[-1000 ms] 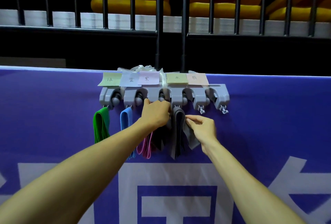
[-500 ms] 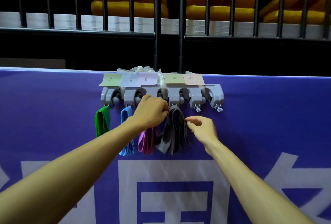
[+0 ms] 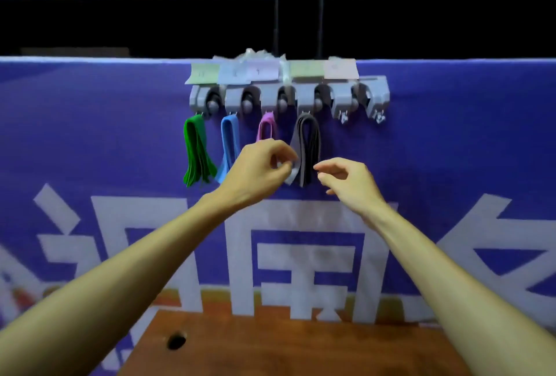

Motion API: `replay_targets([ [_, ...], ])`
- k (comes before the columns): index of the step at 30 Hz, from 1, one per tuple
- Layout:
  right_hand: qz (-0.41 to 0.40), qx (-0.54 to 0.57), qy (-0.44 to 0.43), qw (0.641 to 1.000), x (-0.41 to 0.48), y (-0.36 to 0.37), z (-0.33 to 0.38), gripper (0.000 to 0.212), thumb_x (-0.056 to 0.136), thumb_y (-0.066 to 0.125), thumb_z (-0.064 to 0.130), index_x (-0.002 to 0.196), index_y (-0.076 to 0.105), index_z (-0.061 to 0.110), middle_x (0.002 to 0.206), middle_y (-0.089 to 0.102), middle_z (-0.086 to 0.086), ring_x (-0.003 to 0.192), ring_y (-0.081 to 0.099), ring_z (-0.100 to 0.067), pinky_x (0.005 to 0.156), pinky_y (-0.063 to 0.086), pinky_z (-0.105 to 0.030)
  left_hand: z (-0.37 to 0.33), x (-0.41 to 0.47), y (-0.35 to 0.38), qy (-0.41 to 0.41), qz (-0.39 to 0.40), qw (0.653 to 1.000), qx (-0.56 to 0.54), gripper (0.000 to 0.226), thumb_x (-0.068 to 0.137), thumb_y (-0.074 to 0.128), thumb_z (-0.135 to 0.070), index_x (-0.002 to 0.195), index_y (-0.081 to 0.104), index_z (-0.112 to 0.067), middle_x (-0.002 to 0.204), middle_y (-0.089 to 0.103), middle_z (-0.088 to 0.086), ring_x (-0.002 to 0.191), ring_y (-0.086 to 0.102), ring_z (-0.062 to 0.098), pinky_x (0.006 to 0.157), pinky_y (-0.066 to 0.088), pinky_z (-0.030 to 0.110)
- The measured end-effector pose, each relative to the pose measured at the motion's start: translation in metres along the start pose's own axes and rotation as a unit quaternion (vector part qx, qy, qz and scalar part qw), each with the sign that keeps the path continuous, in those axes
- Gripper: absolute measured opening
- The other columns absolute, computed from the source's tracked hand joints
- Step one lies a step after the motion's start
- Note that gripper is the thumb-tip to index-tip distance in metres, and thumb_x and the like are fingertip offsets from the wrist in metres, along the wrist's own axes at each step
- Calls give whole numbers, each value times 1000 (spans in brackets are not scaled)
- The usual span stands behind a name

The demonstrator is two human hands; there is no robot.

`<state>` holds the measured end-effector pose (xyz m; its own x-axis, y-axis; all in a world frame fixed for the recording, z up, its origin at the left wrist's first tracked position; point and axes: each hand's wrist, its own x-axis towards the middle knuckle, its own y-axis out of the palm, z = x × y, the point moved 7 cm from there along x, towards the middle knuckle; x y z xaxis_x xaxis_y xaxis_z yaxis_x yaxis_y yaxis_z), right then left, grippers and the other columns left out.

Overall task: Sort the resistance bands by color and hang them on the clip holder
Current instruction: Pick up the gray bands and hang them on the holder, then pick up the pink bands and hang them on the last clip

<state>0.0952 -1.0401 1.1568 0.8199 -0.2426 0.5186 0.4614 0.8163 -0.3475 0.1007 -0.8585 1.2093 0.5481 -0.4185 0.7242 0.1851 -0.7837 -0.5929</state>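
Hands off the clip holder point(image 3: 301, 99) now; grey band point(image 3: 307, 147) hangs hooked, between both hands' fingers. Status: right hand point(image 3: 349, 186) relaxed, empty; left hand point(image 3: 258, 174) curled at band edge, grip unclear. Grey looks sorted.

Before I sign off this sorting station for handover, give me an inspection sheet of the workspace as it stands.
Surface: brown wooden table, dark hole near its left side.
Job's things: grey clip holder on the purple banner; green bands, blue band, purple band, grey bands hang below four clips; two right clips bare; blurred paper labels above.
Clutter: crumpled clear plastic atop the holder.
Hands: left hand, fingers curled at the grey bands' edge, pinch unclear; right hand, fingers loosely curled beside them, holding nothing.
Cables: nothing seen.
Surroundings: black railing behind the banner.
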Motion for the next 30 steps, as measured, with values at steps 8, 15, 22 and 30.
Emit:
replay_targets([
  [8,142,10,67,988,-88,82,-65,17,91,63,12,105,68,19,93,70,-1,83,67,-13,64,55,-19,82,-133,40,-212,114,968,-73,12,88,61,-16,95,70,-21,88,71,-5,81,64,6,73,50,19],
  [15,236,35,192,952,-187,181,-126,15,91,63,10,102,68,19,91,71,-5,83,68,-16,68,56,-24,160,-279,64,-400,207,881,-146,11,88,62,-7,83,65,-17,79,67,2,63,63,6,56,43,11],
  [22,293,52,332,895,-296,282,-167,16,90,60,4,95,66,18,87,68,-13,76,63,-16,65,52,-26,224,-427,74,-529,251,790,-182,10,89,60,-5,98,63,-5,81,63,5,61,59,6,52,42,7],
  [30,299,30,465,833,-408,352,-193,18,90,56,-1,103,65,9,84,63,-8,71,57,-13,62,47,-21,270,-559,86,-612,259,728,-168,15,88,57,-2,80,65,-12,69,64,-1,59,59,10,50,44,12],
])
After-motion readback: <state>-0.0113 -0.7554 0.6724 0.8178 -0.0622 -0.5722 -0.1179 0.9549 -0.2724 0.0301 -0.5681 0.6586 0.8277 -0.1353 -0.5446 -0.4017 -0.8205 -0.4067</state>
